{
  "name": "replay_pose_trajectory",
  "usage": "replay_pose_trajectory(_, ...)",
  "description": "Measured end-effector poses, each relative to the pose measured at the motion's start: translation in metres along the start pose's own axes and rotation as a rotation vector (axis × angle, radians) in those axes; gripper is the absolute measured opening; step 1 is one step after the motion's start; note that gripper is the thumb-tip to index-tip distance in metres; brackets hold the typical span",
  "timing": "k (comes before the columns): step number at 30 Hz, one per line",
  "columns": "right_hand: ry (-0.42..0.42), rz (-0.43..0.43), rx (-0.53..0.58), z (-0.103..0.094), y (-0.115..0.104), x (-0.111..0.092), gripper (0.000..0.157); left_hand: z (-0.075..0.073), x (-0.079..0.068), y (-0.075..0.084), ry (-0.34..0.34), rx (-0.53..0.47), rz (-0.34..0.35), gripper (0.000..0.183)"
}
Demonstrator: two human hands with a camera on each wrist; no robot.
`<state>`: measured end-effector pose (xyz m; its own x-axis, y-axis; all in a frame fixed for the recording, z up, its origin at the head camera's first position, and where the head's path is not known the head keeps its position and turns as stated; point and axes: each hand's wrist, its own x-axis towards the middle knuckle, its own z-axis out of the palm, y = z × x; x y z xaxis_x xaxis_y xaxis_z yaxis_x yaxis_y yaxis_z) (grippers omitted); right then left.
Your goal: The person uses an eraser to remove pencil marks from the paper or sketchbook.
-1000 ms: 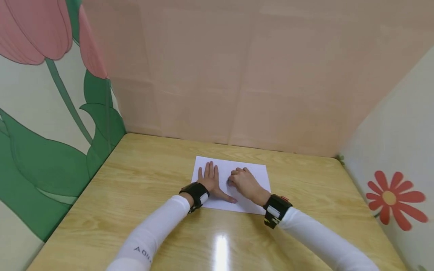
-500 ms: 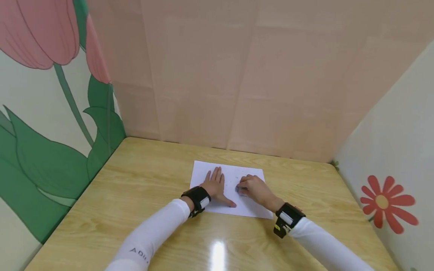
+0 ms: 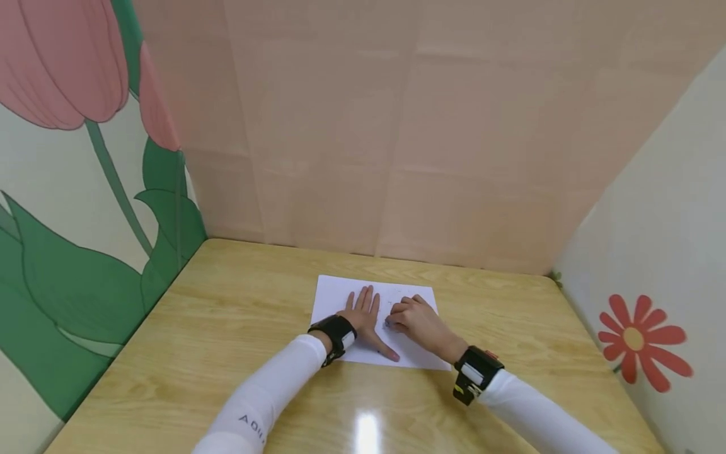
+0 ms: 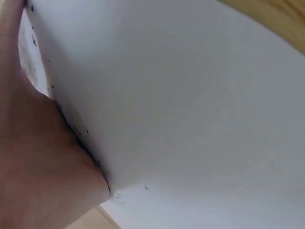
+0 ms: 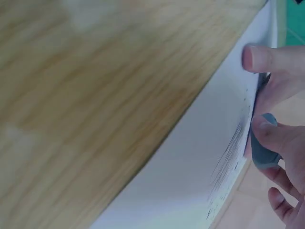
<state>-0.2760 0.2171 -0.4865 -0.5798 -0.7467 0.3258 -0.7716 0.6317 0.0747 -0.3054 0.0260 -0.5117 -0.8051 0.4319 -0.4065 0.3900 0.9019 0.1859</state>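
Observation:
A white sheet of paper (image 3: pixel 329 291) lies on the wooden table. My left hand (image 3: pixel 363 323) rests flat on its left half, with fingers spread and the thumb pointing toward the right. To the right of it, my right hand (image 3: pixel 422 325) pinches a small blue-grey eraser (image 5: pixel 264 155) between thumb and fingers, against the paper. In the head view the fingers mostly hide the eraser. Grey pencil strokes (image 5: pixel 229 151) and small dark crumbs show on the paper beside the eraser in the right wrist view. More dark specks lie along my left hand in the left wrist view.
The light wooden table (image 3: pixel 255 284) spreads around the sheet. A brownish-pink covering (image 3: pixel 368 139) stands at its far edge. Painted walls close both sides, with a pink tulip (image 3: pixel 68 63) at left and a red flower (image 3: pixel 633 338) at right.
My right hand has slid right and then back left across the paper with the eraser. The left hand stays pressed on the sheet. Dark specks have become visible near the paper's upper middle.

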Motion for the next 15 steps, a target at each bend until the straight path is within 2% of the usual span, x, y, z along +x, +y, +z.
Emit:
replay_pose_trajectory(3,-0.015,-0.015,-0.010,0.002,0.000,0.005,0.009,-0.004,-0.006,-0.007,0.026,0.001,0.032,0.156)
replay_pose_trajectory(9,-0.015,-0.139,-0.096,-0.001,0.003,-0.007,0.005,-0.007,-0.024,-0.019,0.036,-0.035,0.006,0.155)
replay_pose_trajectory(12,0.006,-0.162,-0.205,-0.001,0.003,0.001,0.004,-0.006,-0.020,-0.020,0.035,-0.017,-0.007,0.155)
replay_pose_trajectory(15,0.009,-0.155,-0.264,0.005,0.002,0.008,0.006,0.000,-0.009,-0.020,0.024,0.006,-0.040,0.157)
